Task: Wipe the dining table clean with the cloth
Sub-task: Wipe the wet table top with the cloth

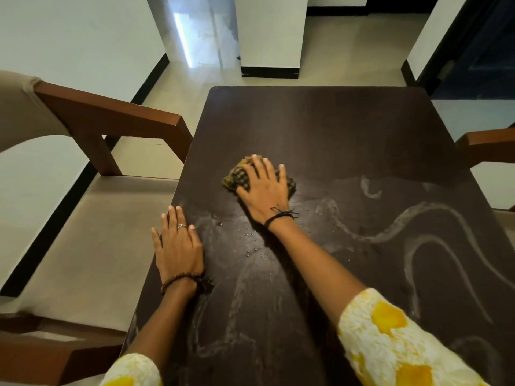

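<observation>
A dark brown dining table (320, 126) fills the middle of the head view. A bunched yellow-and-black checked cloth (239, 178) lies on it left of centre. My right hand (264, 190) presses flat on top of the cloth, fingers spread, covering most of it. My left hand (178, 246) rests flat on the table's left edge, fingers apart, holding nothing. Pale wet wipe streaks (418, 227) curve across the near and right parts of the tabletop. Small water drops (250, 246) dot the surface between my arms.
A wooden chair with a beige seat (92, 235) stands close against the table's left side. Another chair's wooden arm (487, 146) shows at the right edge. Beyond the table's far edge are tiled floor and a white pillar (270, 34).
</observation>
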Demonstrator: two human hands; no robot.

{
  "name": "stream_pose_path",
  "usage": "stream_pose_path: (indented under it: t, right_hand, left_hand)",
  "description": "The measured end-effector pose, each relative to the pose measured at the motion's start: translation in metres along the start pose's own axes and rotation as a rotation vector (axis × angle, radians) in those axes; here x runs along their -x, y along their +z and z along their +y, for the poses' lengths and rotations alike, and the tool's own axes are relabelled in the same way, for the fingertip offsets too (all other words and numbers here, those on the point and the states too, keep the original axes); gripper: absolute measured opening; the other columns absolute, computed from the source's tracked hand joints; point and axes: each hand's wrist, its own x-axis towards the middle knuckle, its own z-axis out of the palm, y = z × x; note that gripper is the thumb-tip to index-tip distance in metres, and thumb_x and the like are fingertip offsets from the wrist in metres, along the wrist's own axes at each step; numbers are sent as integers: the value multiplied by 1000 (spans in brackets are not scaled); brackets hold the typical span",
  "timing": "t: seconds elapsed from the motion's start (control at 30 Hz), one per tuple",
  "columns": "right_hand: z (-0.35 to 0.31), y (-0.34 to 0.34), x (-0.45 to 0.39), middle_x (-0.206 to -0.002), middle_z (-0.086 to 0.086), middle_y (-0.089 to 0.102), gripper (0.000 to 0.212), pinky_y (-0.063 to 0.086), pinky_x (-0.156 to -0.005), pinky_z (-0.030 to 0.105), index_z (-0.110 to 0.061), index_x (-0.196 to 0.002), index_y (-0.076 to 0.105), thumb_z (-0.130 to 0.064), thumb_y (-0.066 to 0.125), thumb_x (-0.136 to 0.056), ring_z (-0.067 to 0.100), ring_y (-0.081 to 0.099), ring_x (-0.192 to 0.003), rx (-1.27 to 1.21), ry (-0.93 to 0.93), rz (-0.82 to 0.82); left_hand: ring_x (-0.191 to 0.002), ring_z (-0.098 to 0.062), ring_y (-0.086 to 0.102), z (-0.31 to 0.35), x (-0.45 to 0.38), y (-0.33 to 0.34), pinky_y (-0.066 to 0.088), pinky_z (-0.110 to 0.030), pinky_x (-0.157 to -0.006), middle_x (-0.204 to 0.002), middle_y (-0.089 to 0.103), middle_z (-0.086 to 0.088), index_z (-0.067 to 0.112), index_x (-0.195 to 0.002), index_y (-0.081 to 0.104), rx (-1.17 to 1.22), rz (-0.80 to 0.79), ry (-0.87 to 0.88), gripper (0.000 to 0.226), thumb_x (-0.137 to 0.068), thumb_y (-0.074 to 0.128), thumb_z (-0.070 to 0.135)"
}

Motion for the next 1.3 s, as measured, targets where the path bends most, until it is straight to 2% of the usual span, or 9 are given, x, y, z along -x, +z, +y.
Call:
stream_pose_path:
  t: [0.23, 0.4, 0.47, 0.67, 0.83, 0.93, 1.03, 1.17, 1.3]
  right_hand:
    - [131, -48, 38, -154, 0, 23, 53, 5, -114, 47, -21, -140, 35, -42, 43, -92, 21, 16, -141, 111, 401, 129]
    - [125, -47, 37, -154, 4, 22, 52, 4, -113, 51, -21, -141, 35, -42, 42, -93, 24, 14, -142, 127, 606, 183]
    - [103, -38, 33, -154, 5, 22, 53, 4, -112, 52, -22, -141, 34, -42, 40, -93, 26, 14, -142, 121, 588, 179]
    - [28, -8, 41, -154, 4, 23, 54, 0, -112, 51, -26, -141, 35, -45, 42, -90, 25, 14, -142, 96, 251, 114]
    - [52, -18, 51, -154, 2, 22, 52, 1, -113, 51, -26, -141, 35, -45, 42, -93, 23, 15, -142, 43, 79, 54]
    - [98, -36, 53, -155, -1, 19, 53, 1, -113, 50, -28, -142, 31, -45, 39, -93, 20, 13, -142, 57, 151, 48]
    - [156, -58, 60, -155, -2, 20, 53, 4, -113, 50, -28, -142, 33, -44, 41, -93, 20, 14, -142, 78, 307, 95]
    - [222, -79, 75, -154, 0, 22, 52, 7, -113, 52, -24, -142, 32, -42, 43, -94, 23, 15, -142, 121, 537, 148]
    - [225, -78, 78, -154, 3, 22, 52, 9, -112, 53, -24, -143, 31, -41, 42, -94, 25, 15, -141, 143, 660, 201]
  left_hand:
    - [-140, -23, 10, 0, 1, 0, 0, -41, -113, -152, 16, -9, 7, -144, 15, 23, 23, 12, 50, -98, 29, 21]
    - [-140, -25, 12, 1, -2, 3, 1, -43, -112, -152, 18, -12, 5, -144, 17, 34, 24, 23, 50, -98, 30, 19]
    - [-140, -25, 13, 2, -2, 2, 1, -43, -112, -151, 19, -12, 5, -143, 18, 26, 23, 39, 49, -97, 31, 17]
    - [-135, -27, 27, 9, 4, -5, 10, -42, -112, -144, 37, -12, 8, -137, 37, 69, -18, 245, 49, -89, 42, -2]
    - [-126, -32, 41, 35, 21, -7, 23, -49, -108, -135, 48, -15, 8, -130, 48, 89, -28, 326, 47, -85, 47, -6]
    - [-119, -28, 49, 82, 43, -1, 25, -45, -107, -129, 54, -12, 10, -126, 52, 223, -52, 478, 39, -89, 42, 6]
    - [-117, -21, 49, 133, 67, 12, 21, -36, -106, -126, 57, -6, 14, -124, 54, 291, -111, 621, 47, -89, 26, 27]
    - [-126, -17, 41, 162, 82, 35, 13, -38, -109, -135, 49, -5, 15, -131, 48, 273, -144, 645, 52, -88, 21, 28]
    - [-127, -18, 42, 160, 80, 40, 14, -41, -109, -136, 48, -6, 14, -131, 47, 246, -132, 654, 51, -90, 21, 30]
